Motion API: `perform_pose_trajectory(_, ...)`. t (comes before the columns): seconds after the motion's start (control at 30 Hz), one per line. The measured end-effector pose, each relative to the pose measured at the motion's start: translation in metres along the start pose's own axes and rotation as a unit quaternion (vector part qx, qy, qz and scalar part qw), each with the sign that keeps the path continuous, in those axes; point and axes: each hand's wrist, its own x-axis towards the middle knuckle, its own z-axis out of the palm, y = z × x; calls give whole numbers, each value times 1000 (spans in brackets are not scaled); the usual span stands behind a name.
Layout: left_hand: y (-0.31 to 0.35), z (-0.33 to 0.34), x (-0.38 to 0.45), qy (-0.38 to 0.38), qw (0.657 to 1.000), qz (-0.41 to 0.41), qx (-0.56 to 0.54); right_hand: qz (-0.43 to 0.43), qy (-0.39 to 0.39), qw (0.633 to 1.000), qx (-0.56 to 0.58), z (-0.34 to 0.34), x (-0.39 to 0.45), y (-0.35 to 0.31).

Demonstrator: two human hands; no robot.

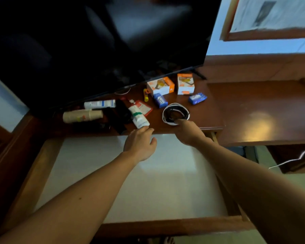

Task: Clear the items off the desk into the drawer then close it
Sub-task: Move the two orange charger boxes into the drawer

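The drawer (48,166) stands pulled out below the desk (213,110), its pale bottom bare. My left hand (141,145) reaches over the desk edge, fingertips touching the end of a white tube (138,116). My right hand (187,132) has its fingers on the near side of a coiled black and white cable (175,113); whether they grip it I cannot tell. Further back lie two orange and white boxes (161,86), two blue packets (197,98), a yellow marker (145,95), a red card (143,107), a second white tube (99,104), a paper-cup stack (82,116) and dark items (119,115).
A large dark TV screen (95,41) hangs low over the back of the desk. A lower wooden shelf (264,113) extends right. A white cable (292,159) dangles at the right. A framed picture (271,16) is on the wall.
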Motion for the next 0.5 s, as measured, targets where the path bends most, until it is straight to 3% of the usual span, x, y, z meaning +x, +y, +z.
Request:
perform_pose_trajectory(0.27, 3, -3, 102, -2, 999, -10, -50, 40, 71, 996, 46, -32, 39, 9)
perform_pose_trajectory(0.5, 16, -3, 183, -11, 999, 2, -35, 78, 73, 994, 25, -43, 93, 31)
